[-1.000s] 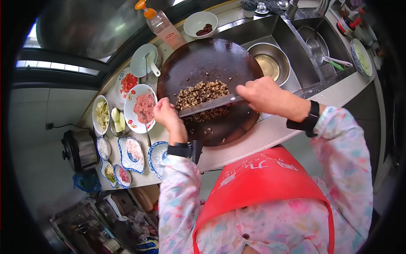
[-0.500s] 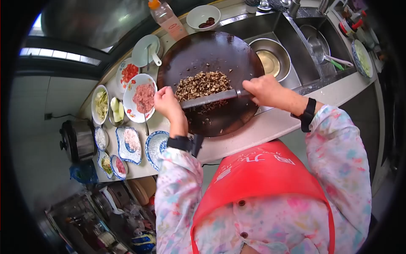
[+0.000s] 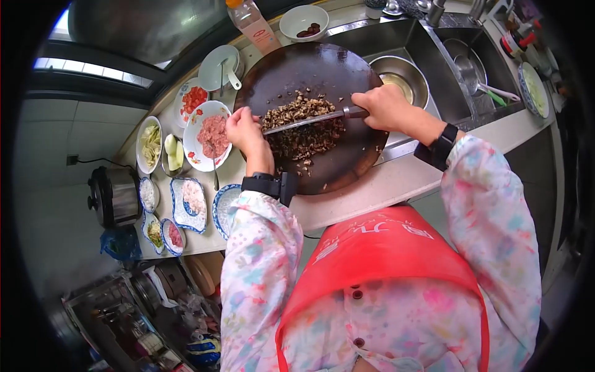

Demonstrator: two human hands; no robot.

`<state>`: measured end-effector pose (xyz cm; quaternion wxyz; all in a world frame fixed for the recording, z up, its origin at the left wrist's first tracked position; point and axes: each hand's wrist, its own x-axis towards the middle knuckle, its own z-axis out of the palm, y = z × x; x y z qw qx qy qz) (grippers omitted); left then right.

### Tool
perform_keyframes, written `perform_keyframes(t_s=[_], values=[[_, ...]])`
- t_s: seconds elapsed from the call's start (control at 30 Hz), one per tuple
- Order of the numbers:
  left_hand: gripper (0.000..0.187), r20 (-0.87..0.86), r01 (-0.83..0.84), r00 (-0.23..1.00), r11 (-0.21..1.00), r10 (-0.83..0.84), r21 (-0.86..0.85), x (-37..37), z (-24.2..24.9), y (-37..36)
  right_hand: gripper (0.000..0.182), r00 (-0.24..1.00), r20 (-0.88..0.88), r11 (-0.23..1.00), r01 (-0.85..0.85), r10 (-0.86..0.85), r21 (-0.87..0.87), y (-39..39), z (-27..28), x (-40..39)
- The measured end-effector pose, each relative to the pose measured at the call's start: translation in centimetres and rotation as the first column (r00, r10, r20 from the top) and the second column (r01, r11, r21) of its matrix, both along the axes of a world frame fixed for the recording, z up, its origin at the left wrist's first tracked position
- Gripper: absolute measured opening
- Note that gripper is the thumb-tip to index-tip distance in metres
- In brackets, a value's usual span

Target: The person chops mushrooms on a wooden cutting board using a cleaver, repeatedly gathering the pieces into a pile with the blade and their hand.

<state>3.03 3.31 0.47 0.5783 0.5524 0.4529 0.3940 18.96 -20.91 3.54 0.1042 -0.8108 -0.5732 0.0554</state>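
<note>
My right hand (image 3: 385,110) is wrapped round the handle of a kitchen knife (image 3: 302,123), which lies across the pile edge-down. At the other end of the blade, my left hand (image 3: 248,132) pinches the tip, fingers closed. Finely chopped brown and pale bits (image 3: 310,141), which look like mushroom, spread on both sides of the blade. Beneath them is a round dark wooden chopping board (image 3: 273,75). Just left of my left hand stands a flowered bowl (image 3: 197,155) of minced meat (image 3: 213,136) with a spoon in it.
Several dishes line the counter at left, including red pieces (image 3: 194,98), sliced greens (image 3: 150,146) and a blue-rimmed dish (image 3: 188,204). Behind the board are a bottle (image 3: 255,30) and a white bowl (image 3: 296,18). A metal basin (image 3: 416,77) sits at the sink (image 3: 458,106) on the right.
The knife has moved away from my body, from the pile's near edge to across its middle. Both hands have gone with it and keep their hold. The view has shifted slightly.
</note>
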Motion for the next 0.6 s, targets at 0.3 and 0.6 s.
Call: perform_keyframes(t_s=[0.3, 0.6], values=[[0.026, -0.292, 0.098, 0.955, 0.863, 0.059, 0.495, -7.9, -5.6, -5.1, 0.017, 0.961, -0.016, 0.96, 0.277, -0.276, 0.037, -1.4, 1.5, 1.5], [0.027, -0.376, 0.092, 0.917, 0.844, 0.135, 0.528, -8.3, -5.2, -7.9, 0.02, 0.969, -0.106, 0.974, 0.224, -0.221, 0.018, -2.6, -0.3, -2.2]])
